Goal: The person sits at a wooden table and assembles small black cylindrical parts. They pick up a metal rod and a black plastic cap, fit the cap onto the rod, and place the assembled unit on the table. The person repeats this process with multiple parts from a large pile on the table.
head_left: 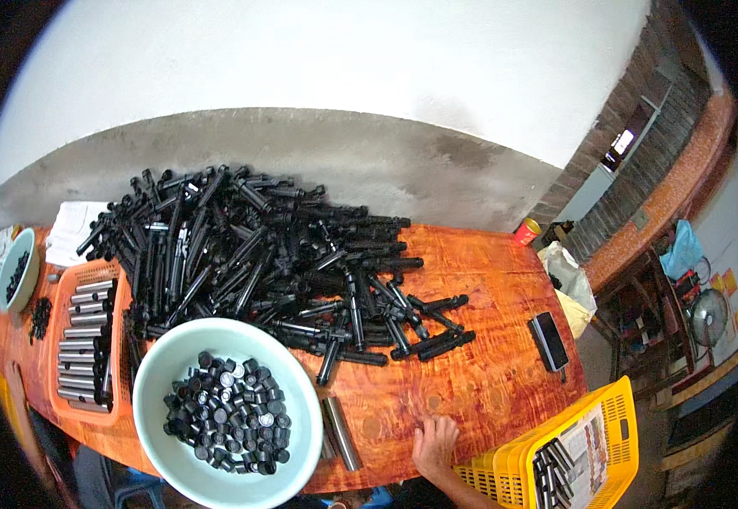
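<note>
My right hand (437,443) rests on the reddish wooden table near its front edge, fingers curled in, with nothing visible in them. My left hand does not show. Left of my right hand lie metal tubes (343,433), tight against a big pale-blue bowl (305,386). Many short black caps (229,411) fill the bottom of that bowl. Behind it spreads a large heap of black tubular parts (250,246), some loose ones reaching toward the middle of the table.
An orange basket (89,276) of metal tubes stands left of the bowl. A yellow crate (619,433) with tubes is at the lower right. A dark phone (547,341) and a red cup (526,231) sit on the right side. Another person's arm (30,424) shows at far left.
</note>
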`<move>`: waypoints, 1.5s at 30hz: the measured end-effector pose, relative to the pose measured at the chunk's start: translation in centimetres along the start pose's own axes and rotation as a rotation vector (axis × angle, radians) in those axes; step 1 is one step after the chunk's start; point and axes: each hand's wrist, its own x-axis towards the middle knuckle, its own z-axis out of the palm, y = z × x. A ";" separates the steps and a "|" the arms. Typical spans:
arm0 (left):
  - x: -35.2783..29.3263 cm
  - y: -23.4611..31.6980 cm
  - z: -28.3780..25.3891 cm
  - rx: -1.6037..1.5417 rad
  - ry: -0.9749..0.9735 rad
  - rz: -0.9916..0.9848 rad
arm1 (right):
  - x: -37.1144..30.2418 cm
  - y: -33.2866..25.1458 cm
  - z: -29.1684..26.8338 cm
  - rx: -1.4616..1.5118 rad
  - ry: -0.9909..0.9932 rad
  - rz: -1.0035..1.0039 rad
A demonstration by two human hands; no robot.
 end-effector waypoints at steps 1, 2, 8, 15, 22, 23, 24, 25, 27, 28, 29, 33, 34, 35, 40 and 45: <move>0.1 -0.1 -0.1 -0.009 0.010 0.000 | -0.1 0.0 0.0 0.018 0.008 -0.001; 0.0 -0.1 0.4 -0.016 0.011 -0.001 | -0.2 0.0 -0.1 0.034 0.015 0.001; -0.1 -1.1 2.7 -0.032 0.074 0.026 | 0.0 -0.1 -0.3 0.124 0.066 -0.003; 0.9 -3.2 5.3 -0.068 0.181 0.206 | -0.3 0.9 0.5 0.140 0.145 -0.035; -9.8 3.9 3.8 -0.340 0.371 0.238 | -0.7 1.7 1.6 0.160 0.222 -0.041; -11.3 4.2 4.3 -0.429 0.402 0.275 | -0.9 1.6 1.4 0.165 0.211 -0.042; -12.4 4.0 4.9 -0.517 0.429 0.315 | -0.9 1.8 1.3 0.166 0.200 -0.041; -12.5 2.8 5.3 -0.545 0.414 0.369 | -1.0 1.8 1.3 0.187 0.208 -0.046; -14.2 2.8 6.2 -0.573 0.460 0.374 | -1.0 2.3 1.4 0.205 0.225 -0.046; -15.0 2.7 6.7 -0.602 0.482 0.360 | -1.0 2.2 1.4 0.225 0.233 -0.041; -17.3 4.6 7.2 -0.597 0.481 0.324 | -0.8 2.3 1.5 0.218 0.211 0.001; -21.4 6.5 8.5 -0.556 0.483 0.355 | -1.3 1.9 1.5 0.258 0.219 -0.025; -22.3 7.4 8.4 -0.556 0.482 0.351 | -1.3 1.8 1.3 0.273 0.213 -0.030; -22.4 7.6 8.4 -0.574 0.499 0.374 | -1.3 1.9 1.2 0.282 0.202 -0.035; -24.2 11.2 7.5 -0.586 0.569 0.566 | -1.1 2.0 0.8 0.282 0.204 -0.011; -27.4 14.9 5.5 -0.654 0.865 0.674 | -0.9 2.2 1.5 0.220 0.188 -0.014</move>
